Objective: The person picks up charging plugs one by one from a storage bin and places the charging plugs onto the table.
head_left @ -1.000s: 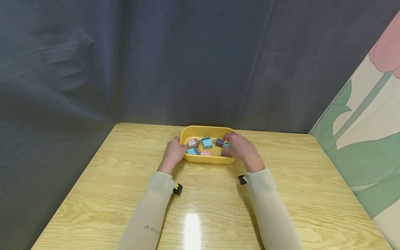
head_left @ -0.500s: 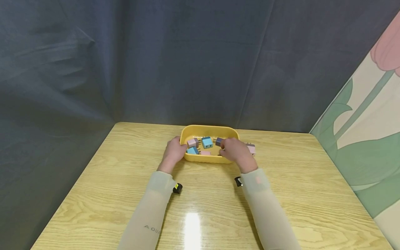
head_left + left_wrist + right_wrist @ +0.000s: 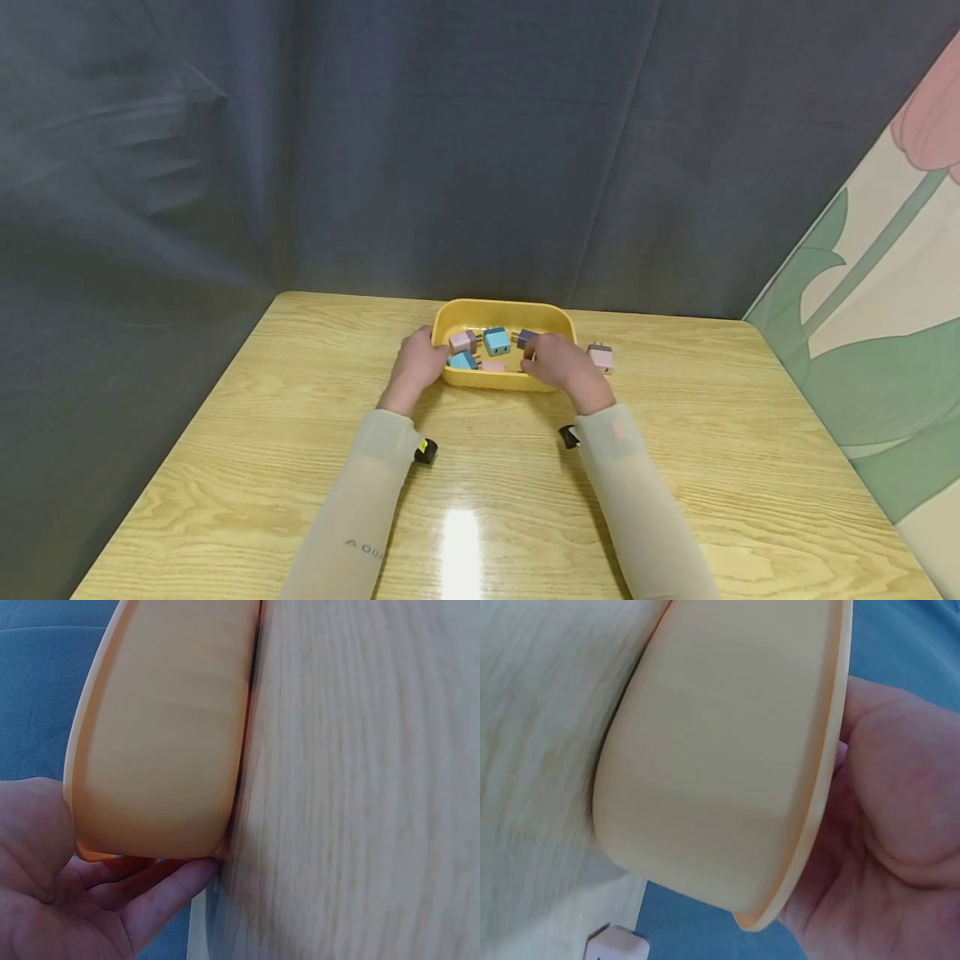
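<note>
A yellow plastic bin [image 3: 504, 381] stands on the table with several plug chargers in it. My left hand [image 3: 420, 364] grips its left end, thumb over the rim and fingers beneath the outer wall in the left wrist view. Over the right end, my right hand [image 3: 562, 367] reaches inside with bent fingers. Its fingertips are hidden, so I cannot tell whether they hold a charger. Left of it lie a dark blue charger [image 3: 523, 338], a light blue one [image 3: 497, 342], a pink one [image 3: 461, 342], another blue one [image 3: 461, 362] and a pink one [image 3: 492, 367] at the near wall.
A pink and grey charger [image 3: 600, 357] sits on the wooden table [image 3: 495, 467] just right of the bin, its prongs pointing away. Dark cloth [image 3: 465, 167] hangs behind the table's far edge. A flower-patterned surface [image 3: 885, 367] borders the right.
My right hand has shifted left and further over the bin, then stayed nearly still. The pink charger on the table has come into view beside it. The left hand keeps its grip.
</note>
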A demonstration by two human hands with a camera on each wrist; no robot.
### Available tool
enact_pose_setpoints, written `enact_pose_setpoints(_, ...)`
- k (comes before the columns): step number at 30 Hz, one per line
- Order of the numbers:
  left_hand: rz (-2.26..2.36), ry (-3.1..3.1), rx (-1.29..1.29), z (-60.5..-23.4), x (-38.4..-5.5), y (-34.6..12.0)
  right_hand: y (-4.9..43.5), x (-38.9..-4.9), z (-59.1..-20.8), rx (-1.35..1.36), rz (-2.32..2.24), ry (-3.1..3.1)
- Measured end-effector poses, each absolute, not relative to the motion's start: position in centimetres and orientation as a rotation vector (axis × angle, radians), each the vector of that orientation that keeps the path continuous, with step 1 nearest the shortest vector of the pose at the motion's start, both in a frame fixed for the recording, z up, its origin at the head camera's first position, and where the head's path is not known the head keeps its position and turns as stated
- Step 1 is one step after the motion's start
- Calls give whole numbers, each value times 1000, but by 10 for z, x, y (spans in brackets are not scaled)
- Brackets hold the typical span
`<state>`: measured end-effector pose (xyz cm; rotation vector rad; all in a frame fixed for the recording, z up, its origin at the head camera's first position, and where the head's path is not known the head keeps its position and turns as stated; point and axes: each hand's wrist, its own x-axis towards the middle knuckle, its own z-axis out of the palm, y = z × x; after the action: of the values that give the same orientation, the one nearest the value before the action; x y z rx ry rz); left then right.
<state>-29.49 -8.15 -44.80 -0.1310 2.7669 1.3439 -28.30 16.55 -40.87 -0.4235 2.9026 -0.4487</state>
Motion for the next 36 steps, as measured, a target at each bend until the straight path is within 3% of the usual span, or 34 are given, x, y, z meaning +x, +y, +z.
enact_pose_setpoints(36, 1346, 2790, -105, -447, -295, -83, 161, -296, -418, -375, -724, 2835)
